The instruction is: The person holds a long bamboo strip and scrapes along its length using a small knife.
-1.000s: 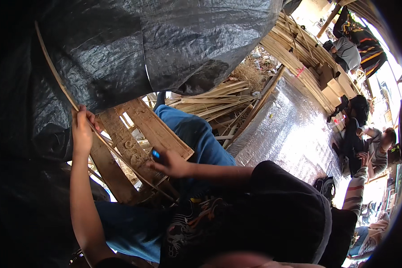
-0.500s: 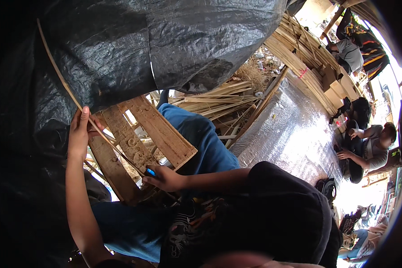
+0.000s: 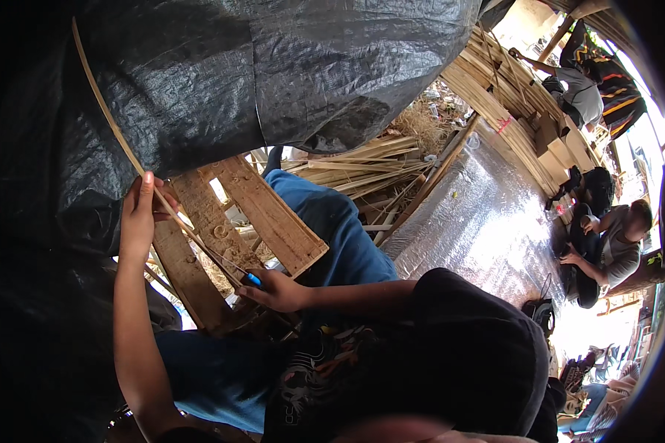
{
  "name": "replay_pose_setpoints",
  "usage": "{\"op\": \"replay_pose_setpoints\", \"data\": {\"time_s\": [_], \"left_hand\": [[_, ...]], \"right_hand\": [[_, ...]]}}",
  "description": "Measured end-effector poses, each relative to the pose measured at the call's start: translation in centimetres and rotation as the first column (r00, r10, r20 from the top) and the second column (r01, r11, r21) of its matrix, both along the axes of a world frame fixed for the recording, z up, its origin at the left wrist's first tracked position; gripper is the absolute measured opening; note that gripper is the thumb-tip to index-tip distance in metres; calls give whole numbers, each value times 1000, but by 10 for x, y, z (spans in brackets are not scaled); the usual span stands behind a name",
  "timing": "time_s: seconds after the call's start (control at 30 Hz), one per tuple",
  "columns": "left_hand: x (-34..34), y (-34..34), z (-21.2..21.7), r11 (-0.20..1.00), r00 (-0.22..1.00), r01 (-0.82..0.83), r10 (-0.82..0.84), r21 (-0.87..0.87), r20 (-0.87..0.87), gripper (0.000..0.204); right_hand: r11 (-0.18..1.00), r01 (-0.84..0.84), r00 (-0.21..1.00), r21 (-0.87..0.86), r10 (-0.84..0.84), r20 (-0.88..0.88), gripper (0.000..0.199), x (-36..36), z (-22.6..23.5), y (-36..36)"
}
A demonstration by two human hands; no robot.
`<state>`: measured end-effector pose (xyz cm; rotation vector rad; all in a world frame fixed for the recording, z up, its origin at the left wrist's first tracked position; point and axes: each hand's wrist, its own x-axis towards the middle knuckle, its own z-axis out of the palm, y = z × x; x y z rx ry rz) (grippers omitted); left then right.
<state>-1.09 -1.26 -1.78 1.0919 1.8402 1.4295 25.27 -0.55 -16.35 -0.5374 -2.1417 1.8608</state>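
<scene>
A long, thin, bowed bamboo strip (image 3: 105, 103) slants from the upper left down to my lap. My left hand (image 3: 139, 213) is closed on it partway along, thumb on top. Its lower end runs to my right hand (image 3: 277, 290), which is closed around the bright blue handle (image 3: 253, 279) of a knife. The knife's thin blade points up and left, close against the strip; whether it touches is too small to tell. Most of the handle is hidden in my fingers. Beneath both hands lies a slatted wooden bench (image 3: 273, 221) with curled shavings (image 3: 220, 232) on it.
A dark tarp (image 3: 177, 81) hangs in front of me and along the left. Split bamboo strips (image 3: 362, 166) are heaped beyond my knee. A silvery sheet (image 3: 465, 199) covers ground to the right, beside long stacked strips (image 3: 502, 122) and cardboard boxes (image 3: 558, 148). Other people (image 3: 617, 247) sit at the right.
The strip and my left hand have shifted slightly to the right. My right hand has tilted a little, and the thin blade now shows more clearly beside the strip.
</scene>
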Motion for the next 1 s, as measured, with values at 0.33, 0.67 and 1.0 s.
{"op": "replay_pose_setpoints", "data": {"time_s": [0.33,0.67,1.0], "left_hand": [[-19,-18,7,1000,998,7,-8,-20,-57,47],[-14,-21,9,999,993,36,-37,-6,-115,37],[-3,-9,-9,982,993,97,-84,159,-88,35]], "right_hand": [[998,64,997,8,-64,-47,35,-1,-7,3],[999,41,999,11,-41,-26,35,-1,-5,3],[963,93,995,-253,-80,62,19,3,-3,4]]}}
